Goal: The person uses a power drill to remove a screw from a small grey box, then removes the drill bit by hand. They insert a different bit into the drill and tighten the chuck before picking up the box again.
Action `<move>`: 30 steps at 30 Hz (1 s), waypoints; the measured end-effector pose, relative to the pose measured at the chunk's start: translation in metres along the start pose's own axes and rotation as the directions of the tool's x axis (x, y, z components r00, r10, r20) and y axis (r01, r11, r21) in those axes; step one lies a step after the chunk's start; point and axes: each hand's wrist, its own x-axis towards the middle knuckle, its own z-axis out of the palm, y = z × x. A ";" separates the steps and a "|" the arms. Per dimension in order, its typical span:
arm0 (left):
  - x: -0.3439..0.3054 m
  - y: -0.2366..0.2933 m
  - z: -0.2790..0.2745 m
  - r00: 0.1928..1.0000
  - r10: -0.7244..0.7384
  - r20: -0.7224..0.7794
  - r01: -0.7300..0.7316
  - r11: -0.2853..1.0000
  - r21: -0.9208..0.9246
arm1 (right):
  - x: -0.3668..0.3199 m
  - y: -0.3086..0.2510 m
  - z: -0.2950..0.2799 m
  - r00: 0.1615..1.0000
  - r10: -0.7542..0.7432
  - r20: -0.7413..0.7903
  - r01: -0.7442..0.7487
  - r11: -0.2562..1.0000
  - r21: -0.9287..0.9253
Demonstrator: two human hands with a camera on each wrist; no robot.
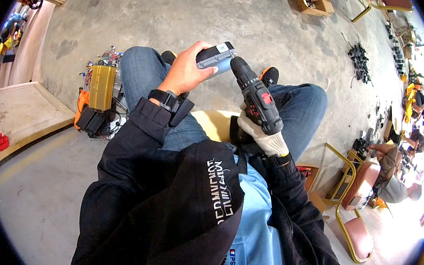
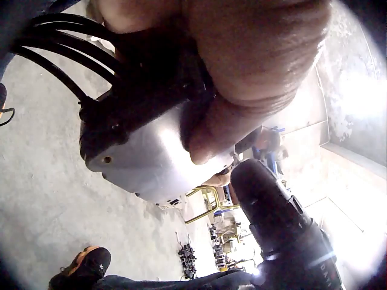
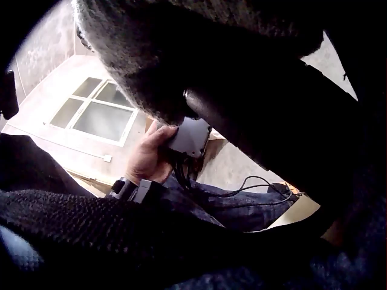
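above the concrete floor (image 1: 131,21), our gloved right hand (image 1: 265,137) grips the drill (image 1: 257,98), fingers wrapping it, though partly hidden. our bare left hand (image 1: 184,70) pinches the metal-faced box (image 1: 215,56) between thumb and fingers over our lap, apparently to steady its edge beside the drill's nose. thin black cables (image 2: 55,67) trail from it.

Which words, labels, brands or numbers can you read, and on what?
"PSUA": light-blue shirt.
"DA", rest unclear: black power drill; its collar marks are too small.
White lettering on black jacket: distorted, not reliably legible.
White square label on silver-and-black metal case: too small to read.
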 end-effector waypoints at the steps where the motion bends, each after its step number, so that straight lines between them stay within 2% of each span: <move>1: 0.000 0.000 0.000 1.000 0.004 -0.002 -0.004 1.000 -0.002 | 0.000 0.001 0.001 1.000 0.023 -0.010 -0.022 0.997 0.076; 11: 0.000 -0.001 0.001 1.000 0.001 -0.006 -0.001 1.000 -0.002 | 0.001 -0.005 -0.001 1.000 0.005 -0.007 -0.005 1.000 -0.029; 14: 0.000 0.000 0.000 1.000 0.003 -0.005 -0.003 1.000 -0.009 | 0.000 -0.006 0.000 1.000 -0.005 -0.009 0.005 1.000 -0.004; 16: -0.001 0.000 0.001 1.000 0.010 -0.014 -0.010 1.000 -0.006 | -0.001 -0.003 0.001 0.998 0.062 -0.017 -0.060 0.994 0.094; 19: 0.000 -0.001 0.000 1.000 -0.002 -0.003 0.002 1.000 -0.016 | 0.002 -0.002 -0.001 1.000 0.012 0.018 -0.012 1.000 0.007; 26: 0.000 -0.001 0.001 1.000 0.004 -0.010 -0.004 1.000 -0.001 | 0.002 -0.010 -0.002 1.000 -0.016 0.021 0.016 1.000 -0.002; 30: 0.000 -0.001 0.000 1.000 0.016 -0.015 -0.016 1.000 -0.006 | 0.002 -0.008 -0.002 0.999 0.031 0.009 -0.031 0.997 0.072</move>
